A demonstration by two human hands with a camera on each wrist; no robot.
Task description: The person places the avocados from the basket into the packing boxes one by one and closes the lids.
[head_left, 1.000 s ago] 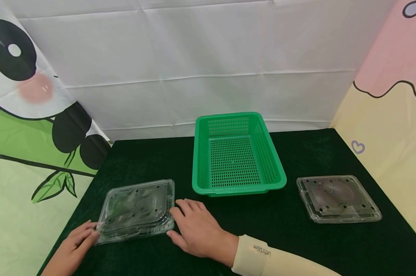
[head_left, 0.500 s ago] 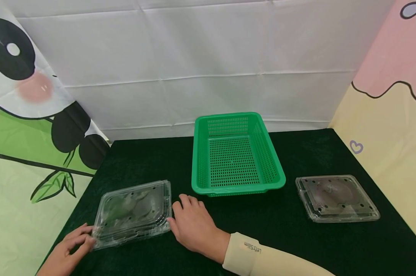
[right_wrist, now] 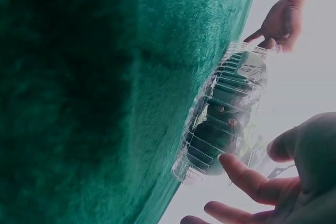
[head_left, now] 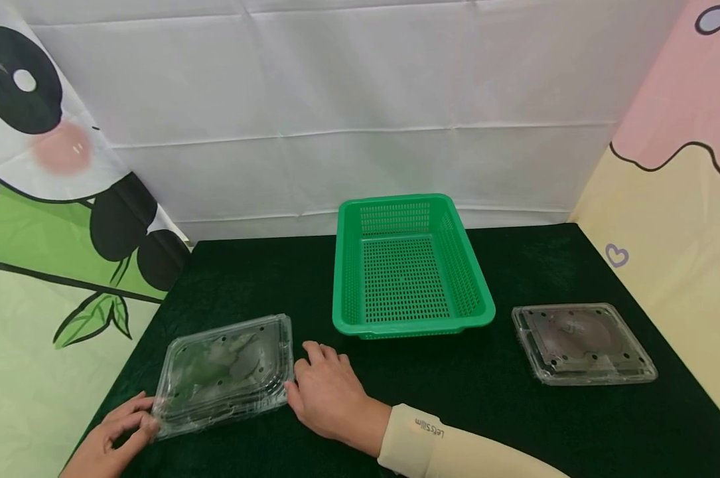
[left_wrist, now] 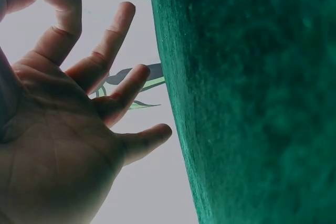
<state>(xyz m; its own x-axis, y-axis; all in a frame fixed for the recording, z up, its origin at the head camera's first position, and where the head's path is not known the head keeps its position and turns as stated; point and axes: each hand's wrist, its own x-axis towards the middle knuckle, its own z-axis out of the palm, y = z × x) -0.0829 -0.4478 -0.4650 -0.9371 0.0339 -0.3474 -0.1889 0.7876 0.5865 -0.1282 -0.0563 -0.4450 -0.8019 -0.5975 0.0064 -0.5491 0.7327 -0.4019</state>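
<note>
A clear plastic clamshell box (head_left: 228,372) with small holes in its lid lies tilted askew on the left of the table. Dark green rounded things (right_wrist: 210,142) show inside it through the ribbed wall. At its near left corner, my left hand (head_left: 111,435) pinches the edge between thumb and index finger, the other fingers spread (left_wrist: 58,98). My right hand (head_left: 330,395) has its fingers loosely extended, the thumb and index tips right at the box's right side. A second clear clamshell box (head_left: 586,345), with something pinkish-brown inside, lies at the right, away from both hands.
An upright green perforated basket (head_left: 416,330) stands at the back middle, beyond my right hand. Dark green cloth (head_left: 455,411) covers the table. A white cloth backdrop (head_left: 360,99) hangs behind, with printed cloths at both sides.
The left box has slid a little left and toward me, turning slightly. Both hands have shifted left along with it. The basket and the right box stay put.
</note>
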